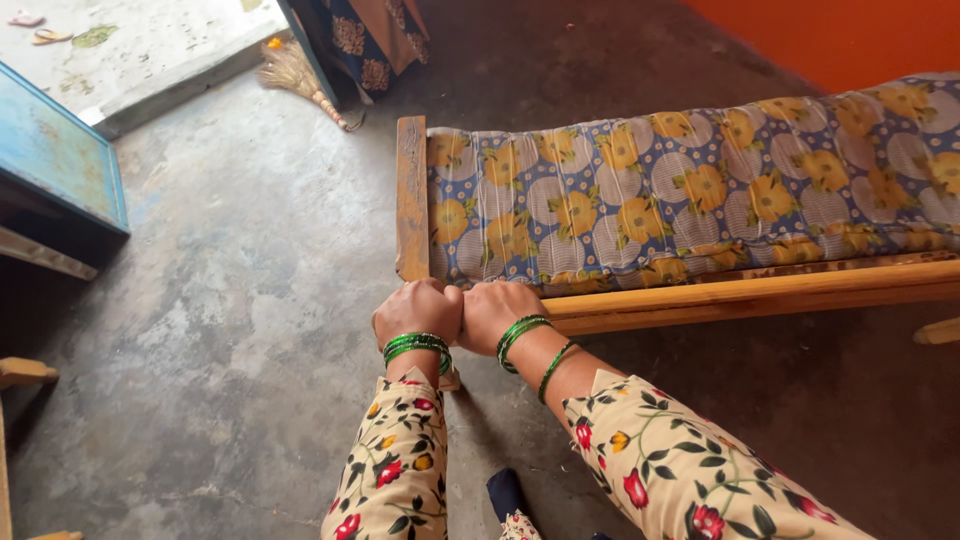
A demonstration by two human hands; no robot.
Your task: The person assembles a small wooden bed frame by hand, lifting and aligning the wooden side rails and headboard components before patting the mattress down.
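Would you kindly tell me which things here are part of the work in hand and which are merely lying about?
In hand:
left hand and right hand, both gripping the corner of the bed frame
floral mattress on that frame

Lying about:
broom
blue door
sandals outside
hanging cloth

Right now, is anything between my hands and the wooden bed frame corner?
Nothing visible. The left hand and right hand are both closed on the corner of the wooden bed frame, side by side. The floral mattress lies on top, and the broom lies well away.
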